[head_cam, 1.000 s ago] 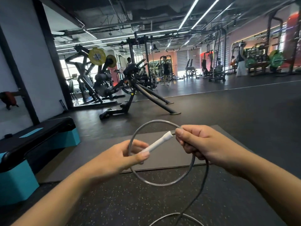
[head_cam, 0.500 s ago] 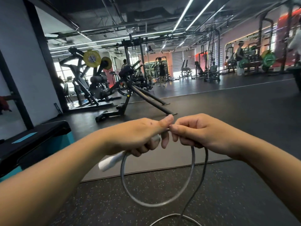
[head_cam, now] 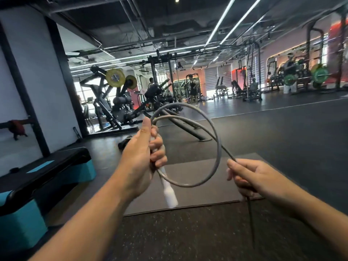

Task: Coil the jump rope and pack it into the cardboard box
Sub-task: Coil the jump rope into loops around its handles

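Head view: coiling a jump rope in a gym, one loop made, no box in sight.

My left hand [head_cam: 140, 157] has a closed grip on the white handle [head_cam: 169, 193] and the first loop of rope [head_cam: 218, 147]; my right hand [head_cam: 252, 178] pinches the trailing rope, which hangs toward the floor [head_cam: 188, 232]. If my left fingers loosen, the stiff loop could spring open; a twisted tail could kink the coil.

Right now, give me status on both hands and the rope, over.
Left hand shut on white handle and one loop of grey rope. Right hand pinching the free run, tail hanging down. Box not in view. Nothing in the way.
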